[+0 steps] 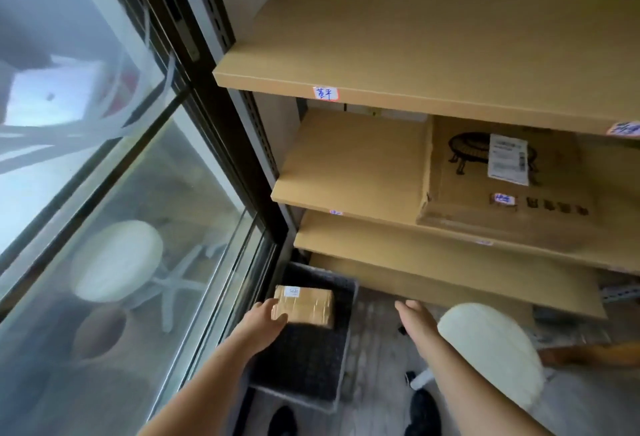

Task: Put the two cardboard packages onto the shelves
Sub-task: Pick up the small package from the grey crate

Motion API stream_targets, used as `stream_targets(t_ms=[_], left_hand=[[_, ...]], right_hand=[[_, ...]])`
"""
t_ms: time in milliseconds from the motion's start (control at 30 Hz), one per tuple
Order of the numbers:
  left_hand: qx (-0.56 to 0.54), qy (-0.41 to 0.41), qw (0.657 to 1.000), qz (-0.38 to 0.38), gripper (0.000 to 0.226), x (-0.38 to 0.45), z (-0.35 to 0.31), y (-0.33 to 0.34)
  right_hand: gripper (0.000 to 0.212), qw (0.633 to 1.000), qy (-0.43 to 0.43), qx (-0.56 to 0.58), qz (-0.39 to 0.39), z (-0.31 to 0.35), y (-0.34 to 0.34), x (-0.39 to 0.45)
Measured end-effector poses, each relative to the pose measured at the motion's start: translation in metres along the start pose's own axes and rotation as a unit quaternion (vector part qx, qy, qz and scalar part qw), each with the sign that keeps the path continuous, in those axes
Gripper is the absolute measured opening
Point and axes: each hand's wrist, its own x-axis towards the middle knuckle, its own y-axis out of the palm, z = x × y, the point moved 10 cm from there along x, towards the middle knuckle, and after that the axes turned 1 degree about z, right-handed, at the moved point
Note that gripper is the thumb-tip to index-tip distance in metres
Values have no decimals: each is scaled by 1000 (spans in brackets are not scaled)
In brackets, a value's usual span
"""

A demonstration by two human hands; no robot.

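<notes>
A small taped cardboard package (306, 304) with a white label lies in a dark grey bin (308, 366) on the floor, below the shelves. My left hand (266, 319) reaches down to the package's near left corner, fingers spread and touching its edge, not closed on it. My right hand (414, 318) hovers open to the right of the bin, holding nothing. A large flat cardboard package (502, 186) with a printed stool drawing and a white label lies on the second shelf (346, 172), at its right. The top shelf (415, 44) is bare.
Two lower shelves (398, 245) jut out under the second one. A white round stool (491, 352) stands right of my right arm. A glass window wall (121, 193) with a dark frame runs along the left. My dark shoes (424, 411) show on the grey floor.
</notes>
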Motion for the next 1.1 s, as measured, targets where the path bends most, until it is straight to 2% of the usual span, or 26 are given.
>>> stream_targets(t_ms=[100,233,400,567,800,933,1100], left_hand=[[30,11,998,50,59,18,35,-7],[31,3,996,78,57,39,75,-11],[18,1,995,96,55,69,97,7],[-7,-28,996,79,60,136,123,37],[-81,-55,994,41,56,259,158,103],[-116,-63,991,9,68,316,176,130],[-206,-67,976,-15,81,379,205,167]], right_hand=[[55,1000,25,9,11,4,52,-24],[59,998,42,25,34,8,111,-44],[57,999,25,39,24,22,148,-29],[55,999,20,40,24,13,193,41],[52,998,24,57,6,-43,253,169],[54,997,28,67,8,-72,286,230],[68,996,4,85,15,-95,325,301]])
